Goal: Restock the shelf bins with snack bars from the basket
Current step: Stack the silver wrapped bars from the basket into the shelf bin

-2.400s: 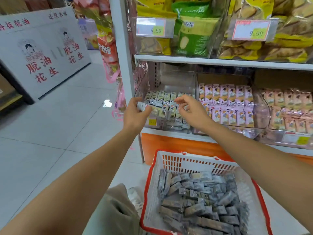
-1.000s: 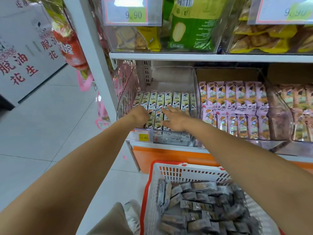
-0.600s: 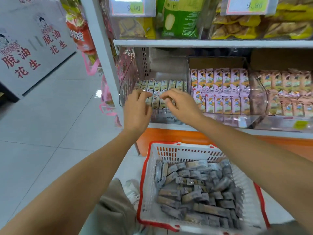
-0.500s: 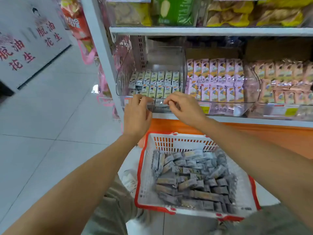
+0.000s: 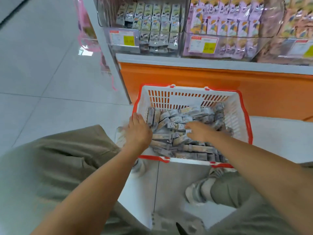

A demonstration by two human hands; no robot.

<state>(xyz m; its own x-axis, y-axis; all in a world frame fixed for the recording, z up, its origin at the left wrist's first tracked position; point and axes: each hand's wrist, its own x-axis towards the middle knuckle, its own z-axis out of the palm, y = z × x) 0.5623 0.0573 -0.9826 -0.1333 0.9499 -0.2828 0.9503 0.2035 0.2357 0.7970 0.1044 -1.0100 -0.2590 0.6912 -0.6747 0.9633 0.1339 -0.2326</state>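
Observation:
A white basket with a red rim [image 5: 187, 96] stands on the floor in front of the shelf, filled with several grey-wrapped snack bars [image 5: 194, 148]. My left hand [image 5: 138, 132] reaches over the basket's left rim, its fingers extended toward the bars at the left side. My right hand [image 5: 199, 132] lies on the middle of the pile with its fingertips down among the bars; the blur hides whether it grips one. Above, the clear shelf bin [image 5: 152, 22] holds rows of the same grey bars.
A neighbouring bin [image 5: 228, 22] holds pink-wrapped bars, with another bin further right. Yellow price tags [image 5: 124, 39] hang on the bin fronts. The orange shelf base [image 5: 186, 75] is just behind the basket. My knees and a grey shoe [image 5: 196, 192] are close to the basket's near side.
Both hands have left the grey-bar bin on the shelf and dropped into the basket. The view has tilted down toward the floor.

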